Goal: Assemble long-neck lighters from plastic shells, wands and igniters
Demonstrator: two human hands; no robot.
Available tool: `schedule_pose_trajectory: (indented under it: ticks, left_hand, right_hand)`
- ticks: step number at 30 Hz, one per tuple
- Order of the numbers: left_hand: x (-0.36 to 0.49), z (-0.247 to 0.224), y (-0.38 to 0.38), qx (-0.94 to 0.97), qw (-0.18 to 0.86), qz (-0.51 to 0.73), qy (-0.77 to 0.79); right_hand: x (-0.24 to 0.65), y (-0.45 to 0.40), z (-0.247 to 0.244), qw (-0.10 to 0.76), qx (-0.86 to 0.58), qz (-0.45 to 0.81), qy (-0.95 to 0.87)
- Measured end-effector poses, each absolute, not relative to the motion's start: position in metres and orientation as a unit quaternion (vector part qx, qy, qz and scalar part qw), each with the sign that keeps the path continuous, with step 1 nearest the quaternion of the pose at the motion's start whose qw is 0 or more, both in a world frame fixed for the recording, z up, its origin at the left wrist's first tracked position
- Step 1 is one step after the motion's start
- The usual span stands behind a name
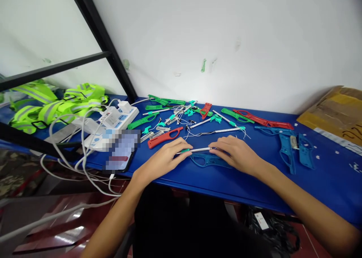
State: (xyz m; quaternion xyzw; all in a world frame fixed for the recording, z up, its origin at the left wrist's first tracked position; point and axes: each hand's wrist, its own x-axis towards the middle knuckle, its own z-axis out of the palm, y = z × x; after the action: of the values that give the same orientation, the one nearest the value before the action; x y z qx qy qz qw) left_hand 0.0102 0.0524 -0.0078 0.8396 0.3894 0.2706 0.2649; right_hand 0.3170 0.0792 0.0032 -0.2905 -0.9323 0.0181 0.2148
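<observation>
My left hand [169, 155] and my right hand [236, 153] pinch a thin metal lighter tube [200, 150] at its two ends, level above the table's front. A green piece shows at the tube's left end, by my left fingers. Just under the tube lies a blue lighter casing half [210, 160], partly hidden by my right hand. Behind my left hand is a red lighter casing [164, 138]. Farther back, another metal tube [229, 130] with a wire lies near my right hand, beside a heap of tubes, white wires and green triggers [179, 115].
Green casing halves [143, 120], red ones [263, 121] and blue ones [287, 152] lie around on the blue table [319, 186]. A phone [121, 152] and a loaded power strip [113, 126] with cables stand left. A cardboard box [335, 115] sits right; neon straps [56, 107] lie behind the black frame.
</observation>
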Motion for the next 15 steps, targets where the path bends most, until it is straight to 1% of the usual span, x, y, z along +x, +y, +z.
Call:
schedule_pose_trajectory:
  ticks: [4, 7, 9, 11, 15]
  left_hand:
    - [0.003, -0.01, 0.051, 0.824, 0.258, 0.291, 0.412]
    - [0.003, -0.01, 0.051, 0.827, 0.26, 0.304, 0.394]
    - [0.004, -0.01, 0.051, 0.827, 0.261, 0.315, 0.386]
    - [0.002, -0.011, 0.05, 0.821, 0.257, 0.329, 0.39]
    - [-0.003, -0.015, 0.05, 0.808, 0.253, 0.345, 0.404]
  right_hand:
    - [0.31, 0.077, -0.001, 0.242, -0.283, 0.008, -0.928]
    - [0.309, 0.073, -0.001, 0.283, -0.29, 0.009, -0.914]
    - [0.309, 0.07, -0.001, 0.295, -0.287, 0.028, -0.911]
    - [0.31, 0.067, 0.0, 0.287, -0.287, 0.075, -0.911]
    - [0.314, 0.063, 0.005, 0.264, -0.323, 0.211, -0.884]
